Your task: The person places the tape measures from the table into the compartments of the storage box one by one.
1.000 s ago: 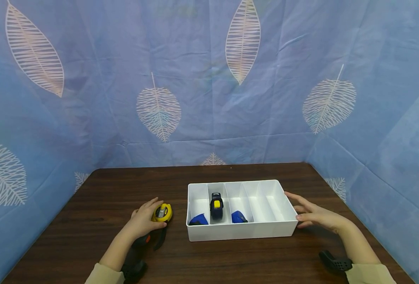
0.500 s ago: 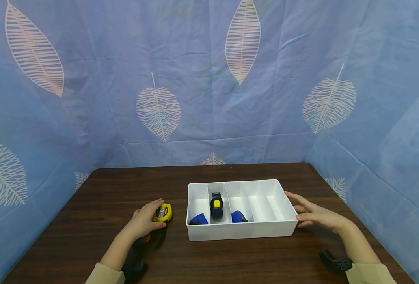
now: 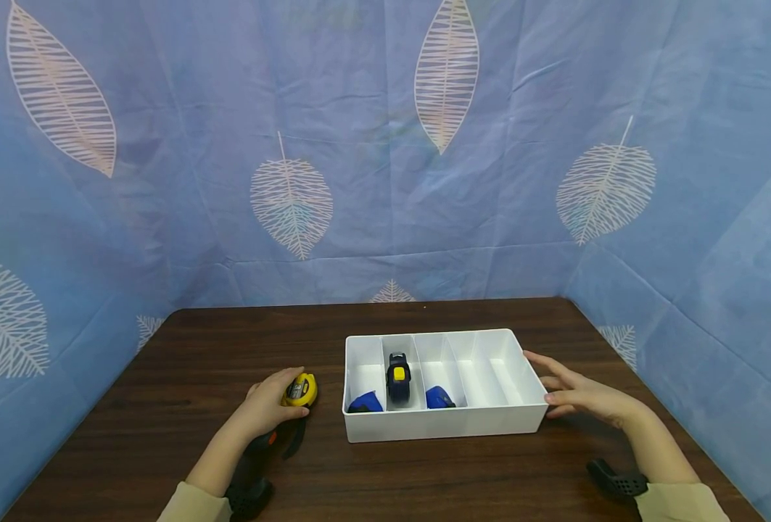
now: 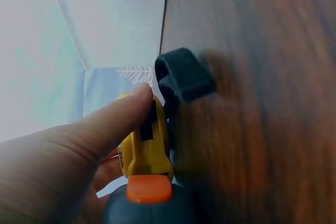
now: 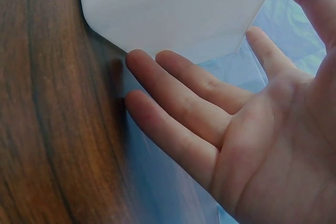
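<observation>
My left hand [image 3: 266,407] grips a yellow tape measure [image 3: 302,390] left of the box, with the thumb pressed on its side; in the left wrist view the yellow case [image 4: 149,153] carries a black strap [image 4: 189,77]. A dark tape measure with an orange button [image 4: 149,188] is close by, nearest that camera. My right hand [image 3: 587,397] rests its spread fingers against the right end of the white divided box [image 3: 444,425]. Inside the box, from the left, are a blue tape measure [image 3: 367,403], a dark one with a yellow button [image 3: 398,380] and another blue one [image 3: 439,398], each in its own compartment.
The box stands on a dark wooden table [image 3: 385,478], its two rightmost compartments bare. Blue cloth with pale leaf prints [image 3: 359,203] hangs behind the table and at both sides. Each wrist wears a black band.
My left hand has shifted very slightly around the yellow tape measure. The right hand, the box and its contents have stayed in place.
</observation>
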Available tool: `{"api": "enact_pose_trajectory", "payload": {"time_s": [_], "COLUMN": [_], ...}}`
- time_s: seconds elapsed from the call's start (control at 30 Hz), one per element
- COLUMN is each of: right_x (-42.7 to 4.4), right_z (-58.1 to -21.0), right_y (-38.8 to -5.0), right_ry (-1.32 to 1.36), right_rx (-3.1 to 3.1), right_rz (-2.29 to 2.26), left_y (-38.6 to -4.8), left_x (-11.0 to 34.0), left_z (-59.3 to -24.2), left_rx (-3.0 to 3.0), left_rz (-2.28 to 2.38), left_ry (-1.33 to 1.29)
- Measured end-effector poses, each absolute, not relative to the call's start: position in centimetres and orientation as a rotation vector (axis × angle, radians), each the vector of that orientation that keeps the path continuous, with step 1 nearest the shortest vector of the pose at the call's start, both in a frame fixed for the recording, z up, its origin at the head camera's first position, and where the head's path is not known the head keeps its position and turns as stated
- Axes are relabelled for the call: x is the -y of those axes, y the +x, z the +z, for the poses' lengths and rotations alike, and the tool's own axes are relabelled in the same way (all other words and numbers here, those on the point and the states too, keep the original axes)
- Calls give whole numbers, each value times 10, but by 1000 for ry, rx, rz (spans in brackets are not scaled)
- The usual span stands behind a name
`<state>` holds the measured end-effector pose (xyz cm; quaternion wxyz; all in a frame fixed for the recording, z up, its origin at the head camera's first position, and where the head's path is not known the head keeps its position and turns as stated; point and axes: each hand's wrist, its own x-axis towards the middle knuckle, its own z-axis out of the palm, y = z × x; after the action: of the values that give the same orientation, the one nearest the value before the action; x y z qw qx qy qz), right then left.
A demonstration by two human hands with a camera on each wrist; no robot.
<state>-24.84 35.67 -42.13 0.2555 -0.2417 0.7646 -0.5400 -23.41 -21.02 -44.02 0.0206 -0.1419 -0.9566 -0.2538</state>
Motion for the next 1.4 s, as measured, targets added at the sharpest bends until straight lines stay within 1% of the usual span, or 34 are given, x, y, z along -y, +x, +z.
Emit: {"api": "enact_pose_trajectory", "payload": {"time_s": [0.37,0.8,1.1,1.4], "right_x": [-356,-355,-354,-354], "right_z": [-420,-418,-417,-416], "right_y": [-248,-247,-246,-246], "right_ry": [-636,-639,-647,-657], "right_rx": [-2078,-2081,-2073,-2069], "right_rz": [-1465,-1457,-1459,-1460], "left_y": [-236,-236,-235,-232], "left_x": [209,206,208,205], "left_z": [-441,-437,-436,-430], "left_rx": [2953,2940,2808,2740], "left_rz": [-926,-860,-869,-915], "left_ry": [-443,-493,-561,-565]}}
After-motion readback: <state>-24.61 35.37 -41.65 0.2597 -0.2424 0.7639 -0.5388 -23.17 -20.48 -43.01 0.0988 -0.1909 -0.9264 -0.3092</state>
